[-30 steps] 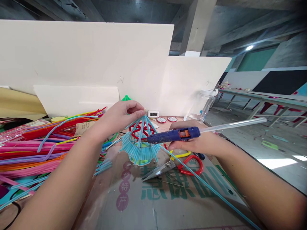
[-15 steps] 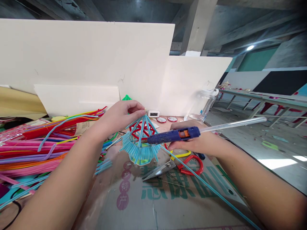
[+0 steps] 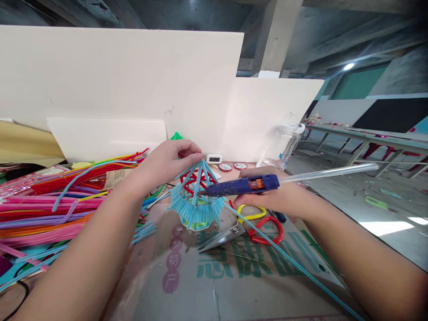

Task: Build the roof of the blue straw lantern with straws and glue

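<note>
My left hand (image 3: 182, 158) pinches the top of a cone-shaped craft model (image 3: 197, 214), built of light blue strips over a red lattice. The model stands upright on the cardboard. My right hand (image 3: 259, 189) is wrapped round a dark blue hot glue gun (image 3: 242, 185), whose nozzle points left at the model's blue ribs. From its back end sticks a long clear glue stick (image 3: 329, 173). Just below lie scissors (image 3: 234, 232) with one red and one yellow handle loop. A long light blue pipe cleaner (image 3: 294, 263) runs from near the model toward the lower right.
Bundles of coloured pipe cleaners (image 3: 50, 214) cover the left side. Behind the model are a small digital clock (image 3: 214, 158), two round red-rimmed tins (image 3: 232, 166) and a clear plastic jug (image 3: 284, 145). White boards (image 3: 120, 76) stand upright at the back. Printed cardboard (image 3: 160, 285) covers the table.
The glue gun has shifted very slightly, its rear end and glue stick moving a little to the right. My left hand and the model stay in place.
</note>
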